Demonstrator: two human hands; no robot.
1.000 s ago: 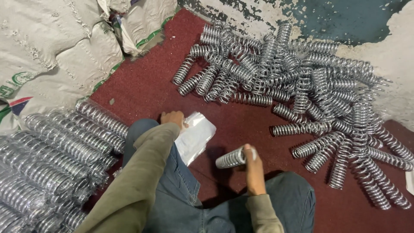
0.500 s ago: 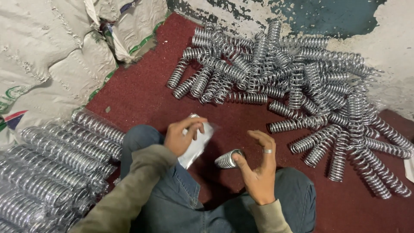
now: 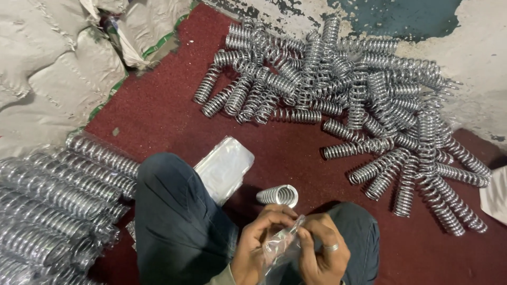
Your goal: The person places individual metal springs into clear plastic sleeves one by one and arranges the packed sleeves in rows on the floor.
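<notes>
Nearest, at 6 o'clock: left hand (image 3: 259, 248) and right hand (image 3: 323, 252) meet over the lap, both pinching a clear plastic bag (image 3: 280, 247) between fingertips. Fingers curl close on the film, thumbs pressed to it. The bag hangs crumpled between the two hands. A ring (image 3: 331, 246) shows on one finger of the right hand.

Just beyond the hands, toward 12 o'clock, a single metal spring (image 3: 278, 196) lies on the red carpet (image 3: 158, 113) between the knees, touched by neither hand.

At 10 o'clock from the hands, a flat stack of clear bags (image 3: 224, 168) rests beside the left knee (image 3: 169, 184).

At 9 o'clock, bagged springs (image 3: 58, 195) lie in rows, side by side.

Farther out, from 12 to 2 o'clock, a loose heap of bare springs (image 3: 348, 100) sprawls across the carpet up to the wall.

At 10 to 11 o'clock, far, woven sacks (image 3: 58, 63) are piled.
</notes>
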